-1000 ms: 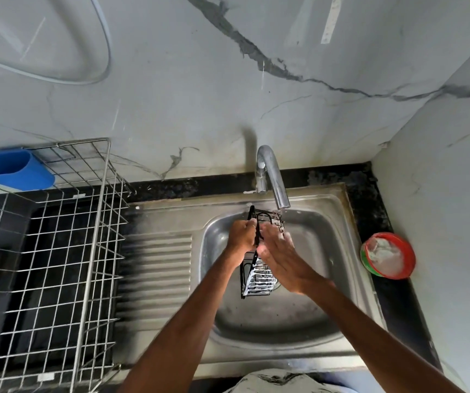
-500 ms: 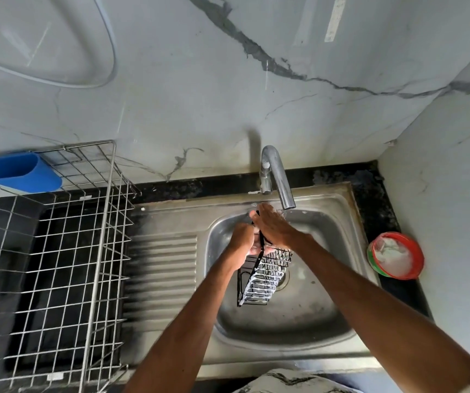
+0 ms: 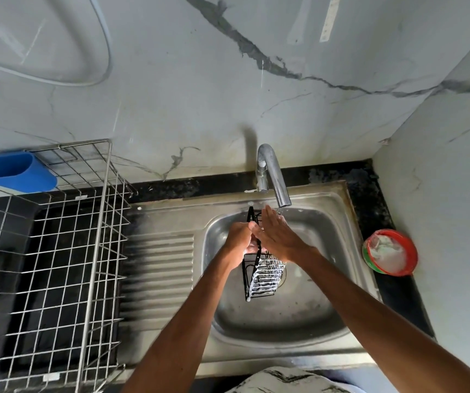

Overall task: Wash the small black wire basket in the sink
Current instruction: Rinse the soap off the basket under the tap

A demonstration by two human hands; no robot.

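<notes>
Left hand [image 3: 238, 239] grips the small black wire basket [image 3: 265, 275] on end over the sink [image 3: 299, 316] bowl, right under the faucet [image 3: 275, 177], probably so the flat, straight-fingered right hand [image 3: 277, 236] can rub its wires.

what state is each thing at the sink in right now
small black wire basket, held on end over the sink, wires look soapy
left hand, grips the basket's frame
right hand, flat against the basket, fingers straight
tap, spout over the sink, flow unclear
red bowl, upright, white stuff inside
</notes>
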